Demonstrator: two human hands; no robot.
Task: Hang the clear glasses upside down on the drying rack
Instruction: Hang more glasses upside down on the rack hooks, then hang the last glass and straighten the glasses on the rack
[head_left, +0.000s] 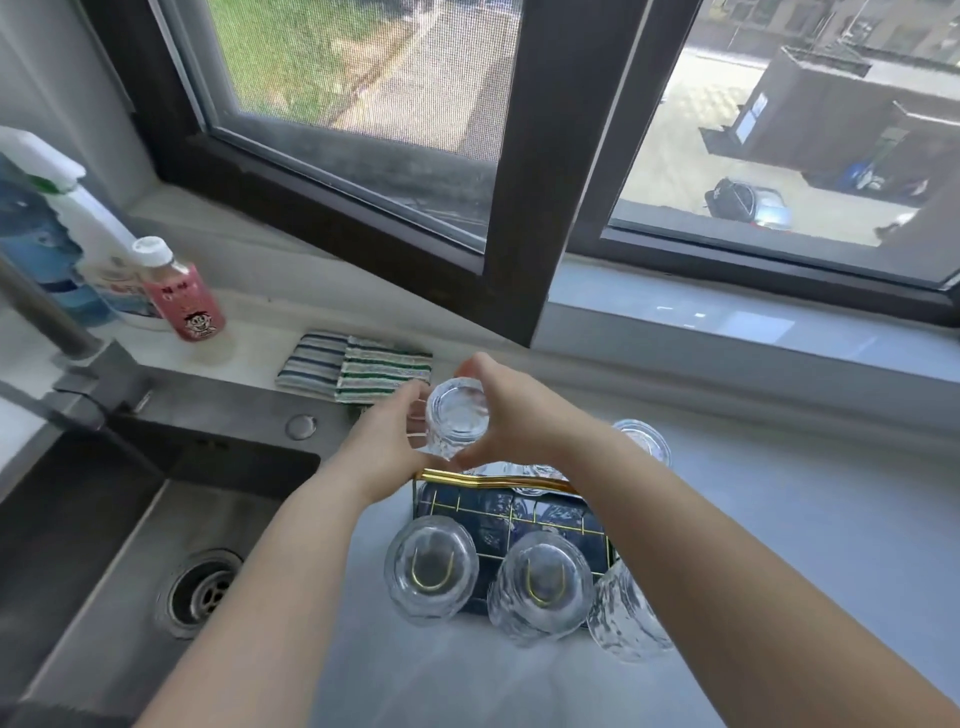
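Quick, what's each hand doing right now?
Left hand: closed on the clear glass.
Right hand: closed on the same glass.

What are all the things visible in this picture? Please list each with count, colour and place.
held glass: one, clear, upside down between both hands, above the rack's far side
hung glasses: three, clear, on the rack's near hooks
far glasses: at least one, clear, behind the right forearm; more are partly hidden
drying rack: one, gold wire, on the counter
dishcloths: two, striped, behind the sink
pink bottle: one, white cap, left ledge
sink: one, steel, left
left hand: fingers on the held glass
right hand: fingers on the held glass
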